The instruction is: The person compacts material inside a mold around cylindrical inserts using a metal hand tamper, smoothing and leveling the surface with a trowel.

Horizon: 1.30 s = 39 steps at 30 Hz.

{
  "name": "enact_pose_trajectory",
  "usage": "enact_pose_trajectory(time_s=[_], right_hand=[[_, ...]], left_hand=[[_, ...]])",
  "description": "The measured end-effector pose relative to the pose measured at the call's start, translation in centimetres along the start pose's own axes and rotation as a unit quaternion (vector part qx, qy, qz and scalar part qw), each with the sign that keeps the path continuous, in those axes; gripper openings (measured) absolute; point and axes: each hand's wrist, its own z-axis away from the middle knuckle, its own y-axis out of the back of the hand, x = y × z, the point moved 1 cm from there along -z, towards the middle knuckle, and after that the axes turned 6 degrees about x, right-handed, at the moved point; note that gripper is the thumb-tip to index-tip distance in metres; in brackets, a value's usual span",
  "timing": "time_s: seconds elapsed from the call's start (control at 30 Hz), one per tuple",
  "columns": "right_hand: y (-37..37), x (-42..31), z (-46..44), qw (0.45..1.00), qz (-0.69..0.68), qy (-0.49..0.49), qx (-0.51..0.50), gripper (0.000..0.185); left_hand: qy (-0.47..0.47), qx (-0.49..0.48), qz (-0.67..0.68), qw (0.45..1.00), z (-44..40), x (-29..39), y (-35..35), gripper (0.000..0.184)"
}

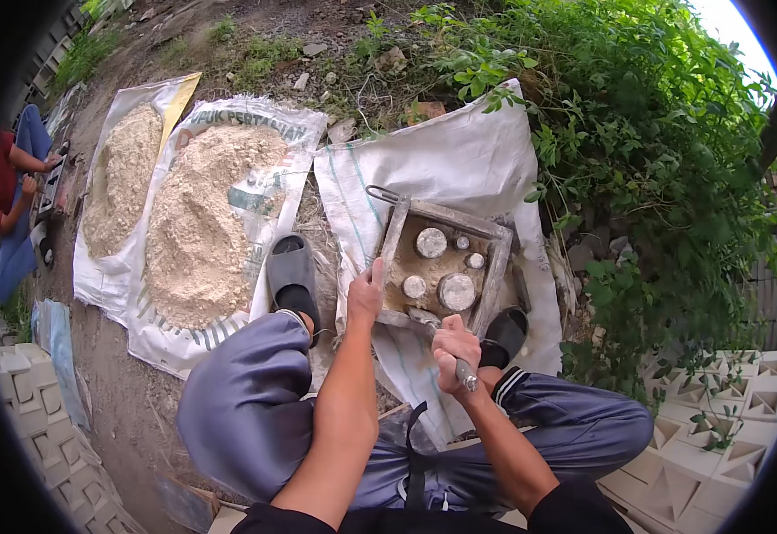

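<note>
A square wooden frame (460,214) lies on a white sack (424,165) between my feet. Inside it is brown sand (420,263) holding several round pale pieces, among them a large disc (456,292) and a smaller one (431,242). My left hand (366,292) is closed on the frame's left side. My right hand (453,351) is wrapped round the handle of a metal tool, whose tip is at the frame's near edge. A looped wire (382,193) sticks out at the frame's top left corner.
Two sacks with piles of pale powder (197,227) (126,173) lie to the left. A person (16,191) sits at the far left. Green plants (638,125) grow at the right. Patterned blocks (41,405) (718,400) stand at both lower sides.
</note>
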Motion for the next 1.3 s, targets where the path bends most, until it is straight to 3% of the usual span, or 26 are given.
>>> enact_pose_trajectory(time_s=[0.1, 0.17, 0.3, 0.37, 0.47, 0.53, 0.57, 0.63, 0.73, 0.77, 0.83, 0.87, 0.97, 1.0, 1.13, 1.23, 1.3], right_hand=[[0.6, 0.1, -0.6, 0.999, 0.025, 0.009, -0.039, 0.022], [0.7, 0.3, -0.6, 0.999, -0.020, 0.011, 0.040, 0.020], [1.6, 0.8, -2.8, 0.999, 0.004, -0.031, 0.036, 0.018], [2.7, -2.3, -4.4, 0.994, -0.027, -0.014, 0.106, 0.021], [2.9, -1.3, -4.1, 0.984, -0.028, -0.037, 0.170, 0.024], [4.3, -0.7, -5.0, 0.982, -0.003, -0.071, 0.174, 0.028], [4.7, -0.5, -5.2, 0.972, -0.051, -0.135, 0.187, 0.032], [4.3, -0.9, -5.5, 0.968, -0.047, -0.088, 0.231, 0.038], [1.8, -0.1, -4.3, 0.941, -0.058, -0.121, 0.311, 0.039], [1.6, 0.1, -4.6, 0.941, -0.059, -0.121, 0.311, 0.039], [1.2, -1.4, -7.1, 0.976, 0.088, -0.024, 0.195, 0.035], [0.9, -2.3, -7.5, 0.970, 0.046, -0.093, 0.221, 0.031], [0.9, -2.1, -6.4, 0.957, 0.013, -0.142, 0.252, 0.029], [0.5, -1.7, -6.3, 0.964, 0.019, -0.055, 0.260, 0.029], [0.2, -1.4, -6.7, 0.961, 0.032, -0.047, 0.269, 0.031], [-0.1, -1.2, -6.7, 0.959, -0.059, -0.113, 0.251, 0.032], [-0.6, 2.0, -5.0, 0.977, 0.070, -0.157, 0.129, 0.033]], left_hand=[[0.005, 0.003, 0.014, 1.000, -0.1, 0.3, 0.0, 0.067], [0.023, -0.016, -0.023, 0.999, -0.3, 0.5, 0.4, 0.067], [0.008, -0.003, -0.009, 1.000, -0.5, 0.2, 0.0, 0.066], [0.016, 0.007, -0.004, 1.000, -0.4, 0.0, 0.0, 0.067], [0.011, 0.001, -0.009, 1.000, -0.6, -0.8, -0.2, 0.067], [0.013, -0.008, 0.006, 1.000, -0.4, -0.5, -0.2, 0.067], [0.014, -0.016, 0.018, 1.000, -0.5, -0.4, -0.2, 0.067], [0.020, -0.014, 0.001, 1.000, -0.4, 0.2, 0.0, 0.068], [0.015, -0.005, -0.001, 1.000, 0.0, 0.4, 0.4, 0.068], [0.016, -0.004, -0.003, 1.000, -0.1, 0.5, 0.4, 0.068], [0.014, -0.005, -0.003, 1.000, -0.1, 0.7, 0.2, 0.068], [0.015, -0.012, 0.006, 1.000, -0.3, 0.5, 0.1, 0.068], [0.017, -0.002, 0.020, 1.000, -0.5, -0.2, -0.1, 0.067], [0.013, 0.006, 0.021, 1.000, -0.3, -0.2, 0.0, 0.066], [0.016, -0.007, 0.022, 1.000, 0.0, 0.4, 0.3, 0.065], [0.015, -0.003, 0.023, 1.000, -0.1, 0.5, 0.5, 0.065], [0.018, -0.006, 0.025, 1.000, 0.0, 0.4, 0.4, 0.065]])
